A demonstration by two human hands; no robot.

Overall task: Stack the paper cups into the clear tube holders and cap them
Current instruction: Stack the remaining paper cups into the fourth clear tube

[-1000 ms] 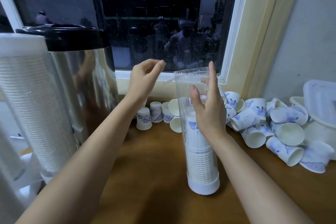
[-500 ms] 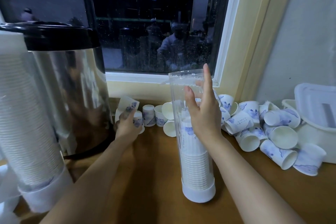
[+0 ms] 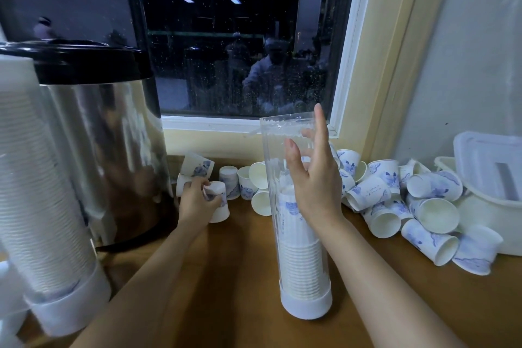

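A clear tube holder (image 3: 293,234) stands upright on the wooden counter (image 3: 245,277) on its white base cap (image 3: 306,304). A stack of paper cups (image 3: 300,257) fills it to about half height, and its top is open. My right hand (image 3: 316,186) holds the tube's upper part, thumb in front, fingers round the back, index finger pointing up along its side. My left hand (image 3: 195,200) is low by the urn and grips an upside-down blue-patterned paper cup (image 3: 221,203). A tilted cup (image 3: 197,168) sits just above that hand; whether the hand holds it is unclear.
A steel urn (image 3: 107,150) with a black lid stands at the left. In front of it leans a full cup tube (image 3: 36,178) with a white cap. Loose cups (image 3: 395,200) are piled at the right against a lidded white container (image 3: 485,178). More cups (image 3: 248,181) stand behind the tube.
My left hand dropped from beside the tube's top to the cups by the urn and took hold of one. My right hand stayed on the tube.
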